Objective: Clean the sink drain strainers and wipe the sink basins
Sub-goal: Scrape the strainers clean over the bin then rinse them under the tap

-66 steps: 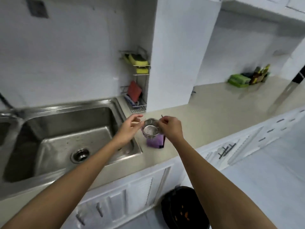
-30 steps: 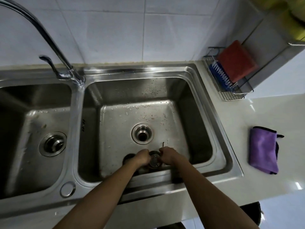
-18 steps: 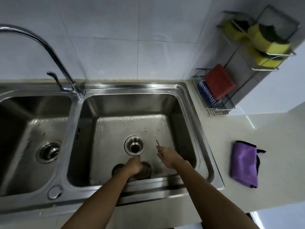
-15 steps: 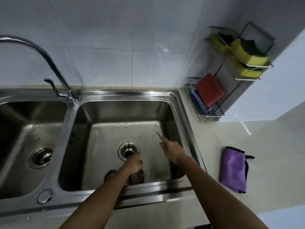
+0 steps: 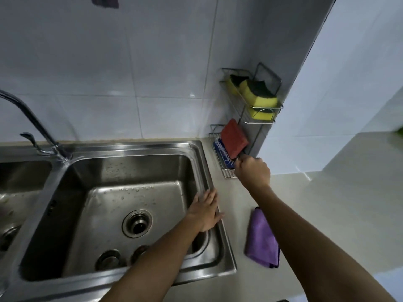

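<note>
The right hand (image 5: 253, 171) is clenched at the near end of the wire rack (image 5: 227, 175), fingers curled round what looks like the handle end of the brush (image 5: 222, 152), though the fist hides the handle itself; the brush lies along the rack's lower basket, its long axis running from the hand away toward the tiled wall, bristles up, with a red sponge (image 5: 234, 138) leaning over it; so I'd judge it has to come out toward the person, clear of that sponge; the left hand (image 5: 206, 211) is flat and relaxed, fingers straight, pressing on the sink rim (image 5: 202, 162) just beside the counter; the strainers (image 5: 109, 259) sit out of the open drain (image 5: 137, 224), at the front of the right basin (image 5: 130, 168), down and to the left of the gripping hand and well apart from it; the left hand is the nearer one to them; a purple cloth (image 5: 261, 238) lies on the counter between the arms
</note>
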